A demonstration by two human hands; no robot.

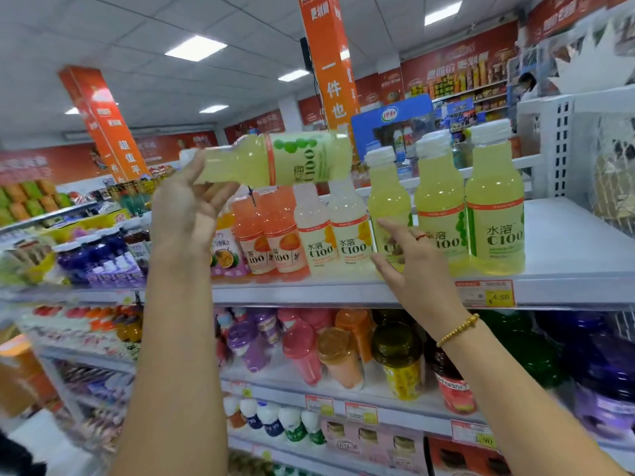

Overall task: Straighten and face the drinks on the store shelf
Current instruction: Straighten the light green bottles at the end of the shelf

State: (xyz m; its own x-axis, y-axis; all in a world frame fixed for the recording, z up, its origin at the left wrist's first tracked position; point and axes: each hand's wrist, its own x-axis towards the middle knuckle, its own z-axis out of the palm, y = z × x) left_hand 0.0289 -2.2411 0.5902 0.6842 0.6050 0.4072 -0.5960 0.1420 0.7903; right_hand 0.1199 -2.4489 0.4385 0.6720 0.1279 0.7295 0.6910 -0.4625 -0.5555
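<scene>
My left hand (pixel 187 207) holds a green C100 bottle (pixel 275 159) on its side by the neck, above the top shelf (pixel 309 292), cap pointing left. My right hand (pixel 409 266) wraps around the lower part of another green C100 bottle (pixel 386 197) standing on that shelf. To its right stand two more green C100 bottles (pixel 439 197) (pixel 494 207), labels facing out. Left of my right hand stand two pale yellow C100 bottles (pixel 330 231) and two pink ones (pixel 264 231).
A price tag (pixel 484 293) hangs on the shelf edge at the right. Bare shelf space lies to the right of the green bottles. Lower shelves (pixel 343 393) hold several coloured drinks. A white perforated rack post (pixel 560 142) rises at the right. Purple bottles (pixel 99 255) stand at the left.
</scene>
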